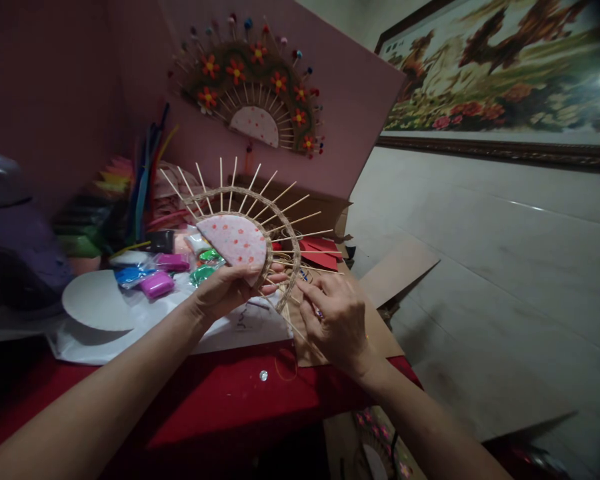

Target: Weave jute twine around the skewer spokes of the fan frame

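Observation:
A half-round fan frame (235,237) is held up over the table by my left hand (230,287). Its base is pale fabric with small red flowers, from which thin wooden sticks (257,177) fan outward. A braided twine band (280,213) arcs across the sticks, with a second narrow row along the fabric's edge. My left thumb lies on the fabric and the fingers support it from behind. At the band's lower right end, my right hand (333,317) is closed with its fingertips pinched beside the twine. What sits between those fingertips is hidden.
A finished fan (250,73) with orange flowers hangs on a pink board (340,87) behind. Colourful clay packets (157,283), a white disc (97,300) and red sheets (320,253) lie around. Purple container (20,233) stands left; red cloth (205,400) covers the table's front; tiled wall right.

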`<action>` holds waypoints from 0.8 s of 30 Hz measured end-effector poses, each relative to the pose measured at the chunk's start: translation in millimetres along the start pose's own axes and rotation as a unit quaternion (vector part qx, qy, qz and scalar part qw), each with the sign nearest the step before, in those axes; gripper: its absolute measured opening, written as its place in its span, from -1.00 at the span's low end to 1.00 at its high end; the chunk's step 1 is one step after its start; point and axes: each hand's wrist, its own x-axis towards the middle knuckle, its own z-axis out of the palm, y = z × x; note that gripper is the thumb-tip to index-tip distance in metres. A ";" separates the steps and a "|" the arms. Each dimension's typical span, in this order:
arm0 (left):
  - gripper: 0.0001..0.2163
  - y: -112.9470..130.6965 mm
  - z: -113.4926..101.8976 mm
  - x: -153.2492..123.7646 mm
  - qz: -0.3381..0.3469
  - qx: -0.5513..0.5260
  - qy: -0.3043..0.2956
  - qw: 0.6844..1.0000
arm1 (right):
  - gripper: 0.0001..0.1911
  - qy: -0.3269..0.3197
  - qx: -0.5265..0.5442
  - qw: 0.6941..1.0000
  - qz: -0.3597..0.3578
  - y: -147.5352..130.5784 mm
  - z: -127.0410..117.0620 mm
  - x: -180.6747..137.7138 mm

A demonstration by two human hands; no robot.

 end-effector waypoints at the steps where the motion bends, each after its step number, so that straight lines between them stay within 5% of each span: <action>1: -0.75 0.1 0.2 -0.1 0.002 -0.002 0.004 1.000 | -0.74 -0.004 -0.008 1.000 -0.009 0.0 0.7 -0.7; 10: -0.74 2.7 0.8 -1.0 0.008 -0.025 0.038 0.999 | -0.78 0.025 0.018 0.999 0.012 -0.4 -4.0 -0.9; 17: -0.74 2.4 2.6 -1.6 0.002 -0.016 0.045 0.999 | -0.68 -0.019 0.000 1.000 0.010 -1.4 -0.8 3.8; 24: -0.74 3.2 4.3 -0.7 0.003 -0.011 0.057 0.998 | -0.82 -0.001 0.033 0.999 0.008 -3.4 -3.8 -0.3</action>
